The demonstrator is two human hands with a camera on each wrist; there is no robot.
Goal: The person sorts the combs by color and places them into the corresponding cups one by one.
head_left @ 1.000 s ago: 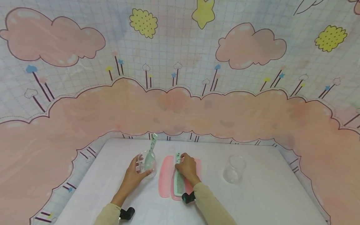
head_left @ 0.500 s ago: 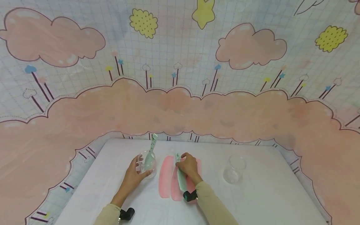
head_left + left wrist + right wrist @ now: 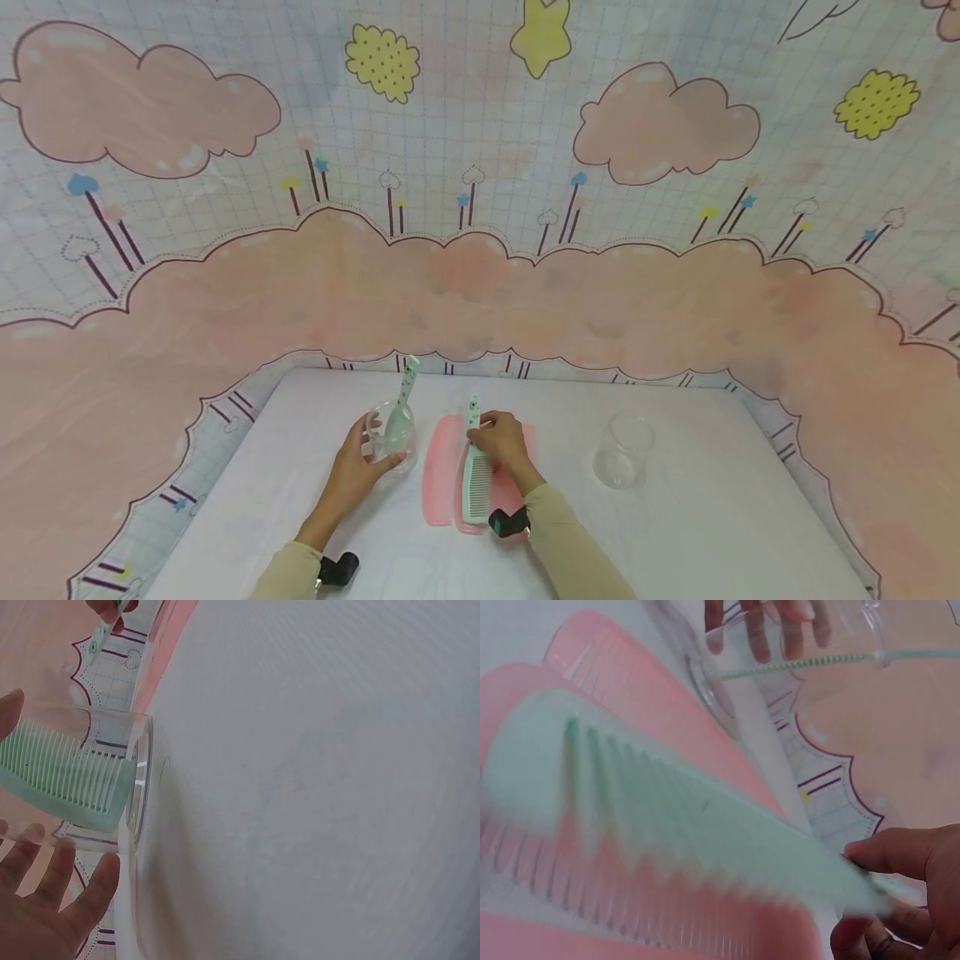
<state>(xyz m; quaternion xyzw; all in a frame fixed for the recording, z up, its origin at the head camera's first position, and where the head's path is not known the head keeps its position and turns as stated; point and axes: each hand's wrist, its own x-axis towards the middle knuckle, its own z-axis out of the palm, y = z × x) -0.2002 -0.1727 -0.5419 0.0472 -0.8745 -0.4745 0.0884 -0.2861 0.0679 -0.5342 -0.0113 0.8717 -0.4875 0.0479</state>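
My left hand (image 3: 362,462) holds a clear cup (image 3: 410,440) upright at the left, thumb on the near side and fingers around the far side. A mint-green comb stands teeth-down inside it, toothed part (image 3: 67,802) low in the cup and patterned handle (image 3: 408,379) sticking up past the rim. Between thumb and fingers, my right hand (image 3: 502,443) pinches the patterned handle of a second green comb (image 3: 476,487). Its toothed end points toward me, over pink combs (image 3: 439,471). In the right wrist view this green comb (image 3: 705,817) is blurred, close over the pink combs.
Several pink combs lie side by side mid-table, partly hidden under the right hand and green comb. Another clear cup (image 3: 621,468) stands upright on the right. The white table (image 3: 705,517) meets a patterned cloth backdrop (image 3: 480,300) at its back edge.
The green comb in my right hand turns from flat to edge-on, then back with its teeth showing, and shifts slightly away from me. The left hand and its cup stay put.
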